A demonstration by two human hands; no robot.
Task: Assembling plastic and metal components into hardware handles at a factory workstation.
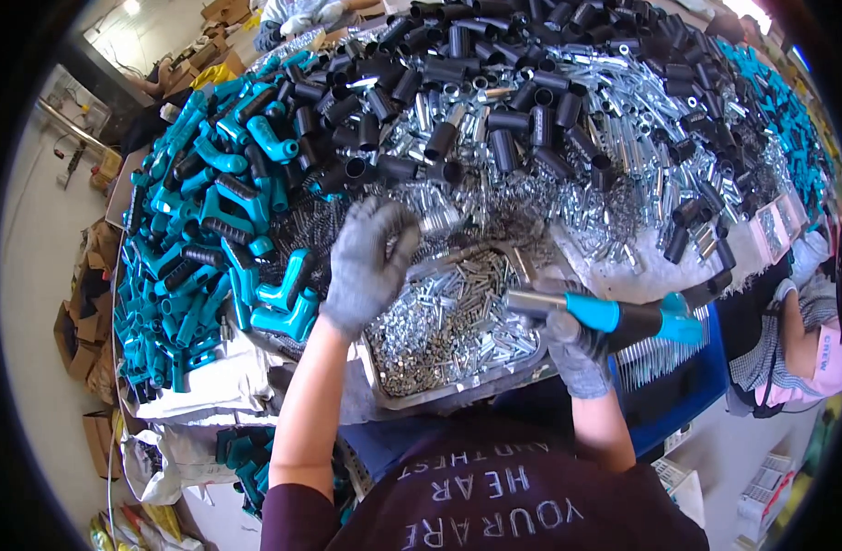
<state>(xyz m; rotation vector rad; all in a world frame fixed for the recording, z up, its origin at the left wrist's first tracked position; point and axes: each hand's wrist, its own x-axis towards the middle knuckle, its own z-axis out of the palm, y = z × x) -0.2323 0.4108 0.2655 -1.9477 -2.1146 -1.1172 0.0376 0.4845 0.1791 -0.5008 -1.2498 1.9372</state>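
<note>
Tool right of ctr: shiny smooth metal tube, glossy teal plastic, matt blk section. L glove + R glove: matt knit cloth. Teal housings, upper L: super glossy plastic. Small parts mid-frame: bright metal tbh.

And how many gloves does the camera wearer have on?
2: one on the left hand, near the upper left of the tray of small fasteners; one on the right hand, which holds a teal-and-black tool. Neither is hidden.
</note>
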